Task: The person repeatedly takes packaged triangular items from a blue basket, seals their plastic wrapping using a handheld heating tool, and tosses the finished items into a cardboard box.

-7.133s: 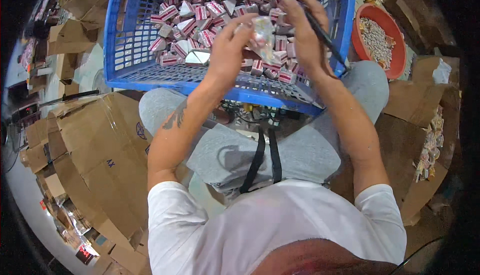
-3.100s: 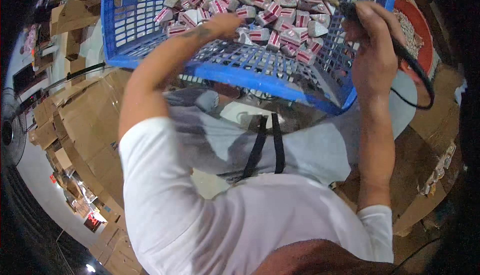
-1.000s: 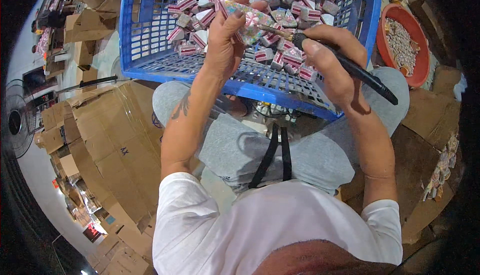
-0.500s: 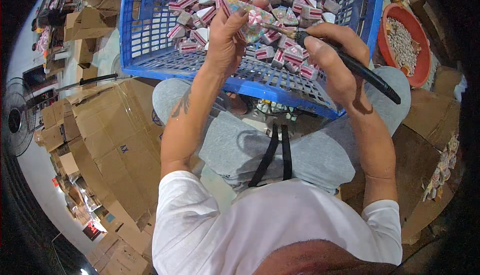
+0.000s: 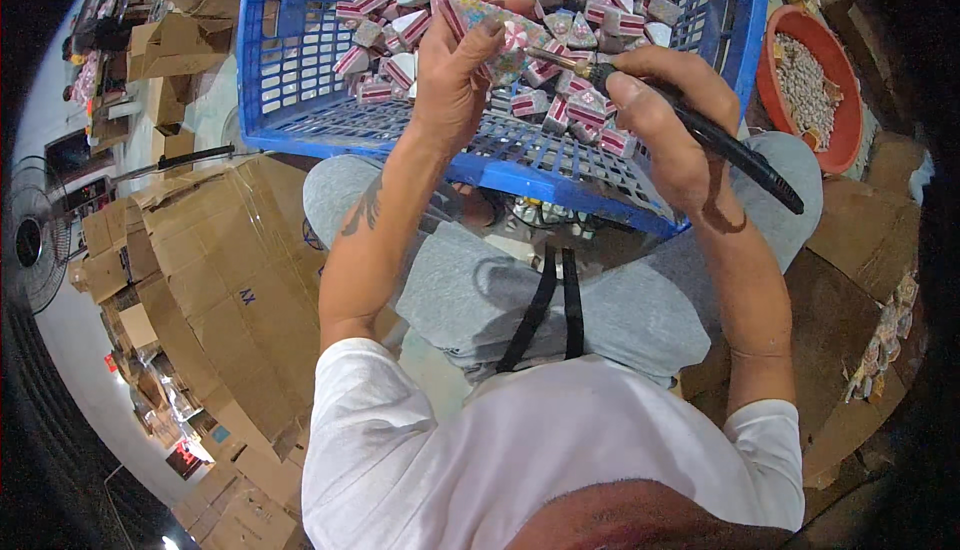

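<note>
My left hand (image 5: 452, 75) is closed around a wedge-shaped toy cake slice (image 5: 495, 35) with a pale, speckled top and pink-and-white striped side. A small round pink-and-white swirl piece (image 5: 515, 38) sits on that top. Between the thumb and fingers of my right hand (image 5: 680, 115) is a soldering iron (image 5: 725, 140) with a black handle and thin metal shaft. Its tip points left and appears to touch or nearly touch the slice beside the swirl. Below both hands, a blue plastic crate (image 5: 400, 145) holds many similar striped wedges (image 5: 585, 108).
An orange-red basin (image 5: 850, 140) of small pale pieces stands right of the crate. Flattened cardboard (image 5: 230, 290) lies to the left, near a standing fan (image 5: 35, 235). Bagged pieces (image 5: 880, 340) lie on cardboard at the right. My grey-trousered legs flank the crate's near edge.
The slice has tilted slightly in my left hand, and the swirl piece shows more plainly. The iron's tip has shifted very slightly to the right; both hands keep their holds.
</note>
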Action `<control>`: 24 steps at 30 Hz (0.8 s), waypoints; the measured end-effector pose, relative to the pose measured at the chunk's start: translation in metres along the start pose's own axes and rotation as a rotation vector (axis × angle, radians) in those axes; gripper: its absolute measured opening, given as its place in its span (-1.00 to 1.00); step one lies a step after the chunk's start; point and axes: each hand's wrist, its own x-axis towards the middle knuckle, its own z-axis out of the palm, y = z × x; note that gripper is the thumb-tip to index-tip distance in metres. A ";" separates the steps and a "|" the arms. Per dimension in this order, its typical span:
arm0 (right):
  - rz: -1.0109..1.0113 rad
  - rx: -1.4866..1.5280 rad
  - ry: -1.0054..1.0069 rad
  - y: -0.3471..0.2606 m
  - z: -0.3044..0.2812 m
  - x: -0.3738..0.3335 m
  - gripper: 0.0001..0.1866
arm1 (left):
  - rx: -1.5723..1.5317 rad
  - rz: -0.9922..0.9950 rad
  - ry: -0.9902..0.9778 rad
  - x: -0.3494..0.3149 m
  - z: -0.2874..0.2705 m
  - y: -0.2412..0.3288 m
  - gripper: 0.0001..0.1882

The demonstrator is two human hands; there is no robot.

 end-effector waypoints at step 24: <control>0.000 -0.022 0.004 -0.007 -0.004 0.001 -0.75 | -0.079 -0.049 -0.018 -0.001 0.001 -0.002 -0.46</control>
